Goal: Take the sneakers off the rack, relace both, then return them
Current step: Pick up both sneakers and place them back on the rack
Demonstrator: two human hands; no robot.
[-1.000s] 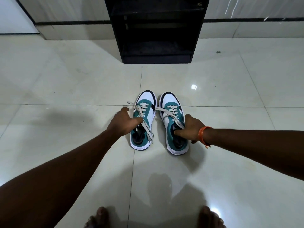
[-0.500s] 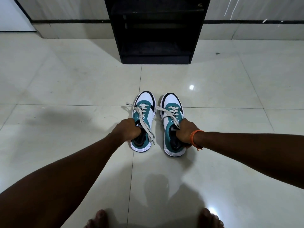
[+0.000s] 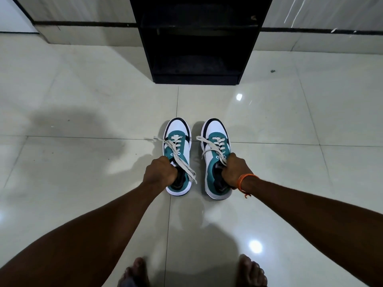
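Your left hand (image 3: 160,172): clenched on the collar of the left sneaker (image 3: 177,156), fingers tucked into the opening. Your right hand (image 3: 235,170): clenched the same way on the collar of the right sneaker (image 3: 216,157); an orange wrist thread (image 3: 244,181) sits just behind it.

Sneakers: teal, white and black pair, side by side but not touching, toes pointing away from your hands. Whether the soles rest on the tile floor (image 3: 83,162) or hang just above it, you cannot tell.

Laces (image 3: 182,160): threaded through the lower eyelets on both shoes, upper eyelets open, ends loose. One end trails out past your left hand; another drapes over the left sneaker's side between your hands.

Black shoe rack (image 3: 196,42): well beyond the toes, straight ahead of your hands; the shelves that show hold no shoes.

Progress, as judged: sneakers are off the rack; relacing looks unfinished or barely begun; the return is still to come.

Unclear: fingertips inside the collars, the heel linings, the rack's top, cut off by the frame. Your bare toes (image 3: 251,272) show at the lower edge.
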